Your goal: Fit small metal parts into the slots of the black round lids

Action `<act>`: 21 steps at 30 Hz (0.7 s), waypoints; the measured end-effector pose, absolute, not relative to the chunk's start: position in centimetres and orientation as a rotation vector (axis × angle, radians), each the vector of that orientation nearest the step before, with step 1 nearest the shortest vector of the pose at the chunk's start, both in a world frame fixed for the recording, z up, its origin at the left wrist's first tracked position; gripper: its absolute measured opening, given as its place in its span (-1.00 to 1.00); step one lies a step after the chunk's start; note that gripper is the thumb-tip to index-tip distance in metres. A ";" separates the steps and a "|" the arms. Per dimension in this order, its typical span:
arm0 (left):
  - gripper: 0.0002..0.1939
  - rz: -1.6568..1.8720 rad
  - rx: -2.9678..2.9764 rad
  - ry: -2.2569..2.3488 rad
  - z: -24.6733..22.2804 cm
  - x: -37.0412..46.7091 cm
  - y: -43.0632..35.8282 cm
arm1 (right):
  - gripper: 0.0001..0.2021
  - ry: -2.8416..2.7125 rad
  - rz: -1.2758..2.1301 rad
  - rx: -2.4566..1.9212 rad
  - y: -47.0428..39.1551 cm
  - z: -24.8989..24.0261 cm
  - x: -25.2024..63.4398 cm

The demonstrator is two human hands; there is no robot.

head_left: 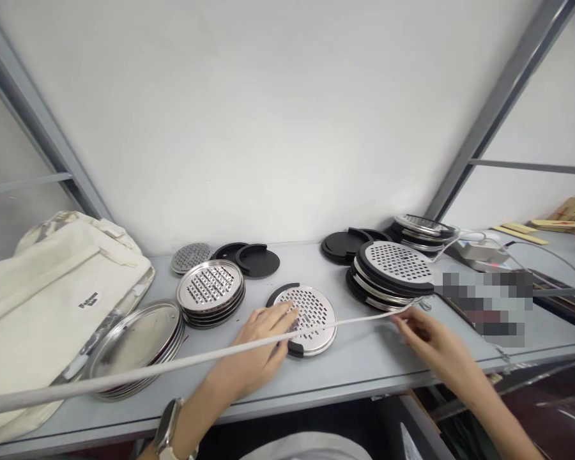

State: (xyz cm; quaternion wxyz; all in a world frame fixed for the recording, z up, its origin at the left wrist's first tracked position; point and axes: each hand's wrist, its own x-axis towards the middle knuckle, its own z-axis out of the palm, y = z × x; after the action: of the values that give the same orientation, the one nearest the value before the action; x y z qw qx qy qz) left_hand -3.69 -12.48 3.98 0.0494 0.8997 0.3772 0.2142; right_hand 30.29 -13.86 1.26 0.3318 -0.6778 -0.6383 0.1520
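A round perforated metal grater point(316, 314) with a black curved rim piece lies on the grey shelf. My left hand point(263, 332) grips its left edge, fingers over the top and thumb by the front of the black piece. Farther right, my right hand point(424, 335) is beside a stack of graters with black rims point(397, 263), fingers partly apart and nothing visible held. Its fingertips are near the white cable point(349, 321) crossing in front; contact is unclear. To the left stand a stack of metal grater discs point(211, 287) and a stack of plain metal discs point(137, 338).
Black round holders point(259, 260) lie toward the wall, more black pieces point(342, 246) farther right. Another grater stack point(421, 230) and a white box with cables point(482, 252) stand at right. A cream bag point(62, 294) fills the left. The shelf's front edge point(326, 390) is close.
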 end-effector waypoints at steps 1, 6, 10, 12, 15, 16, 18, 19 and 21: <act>-0.53 0.599 2.767 1.072 4.1 -3.7 -12.6 | -0.68 -1.613 0.302 -1.852 -13.9 1.1 31.9; -0.56 0.503 2.755 1.004 4.2 -3.7 -12.7 | -0.66 -1.403 -0.063 -2.058 -12.9 -0.7 37.8; -0.56 0.499 2.734 1.014 4.3 -3.7 -12.6 | -0.55 -1.449 -0.063 -2.028 -11.3 -2.3 38.6; -0.55 0.483 2.728 1.013 4.3 -3.7 -12.6 | -0.56 -1.472 -0.135 -2.006 -10.7 -2.6 38.3; -0.55 0.453 2.716 1.024 4.3 -3.6 -12.7 | -0.61 -1.480 -0.171 -1.996 -10.3 -2.9 38.1; -0.55 0.448 2.713 1.028 4.3 -3.6 -12.7 | -0.63 -1.477 -0.171 -1.995 -10.2 -2.9 38.1; -0.56 0.447 2.711 1.035 4.2 -3.6 -12.7 | -0.66 -1.467 -0.174 -1.985 -10.3 -3.0 38.2; -0.56 0.447 2.712 1.035 4.2 -3.6 -12.7 | -0.68 -1.466 -0.171 -1.977 -10.3 -2.9 38.3; -0.55 0.448 2.717 1.032 4.2 -3.6 -12.7 | -0.71 -1.452 -0.151 -1.970 -10.4 -2.8 38.2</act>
State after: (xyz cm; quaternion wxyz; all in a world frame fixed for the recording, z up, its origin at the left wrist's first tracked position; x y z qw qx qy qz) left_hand -3.59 -12.65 4.17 0.1002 0.9193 0.3490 0.1517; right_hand 38.24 -10.44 -2.81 0.3379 -0.7561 -0.5575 -0.0579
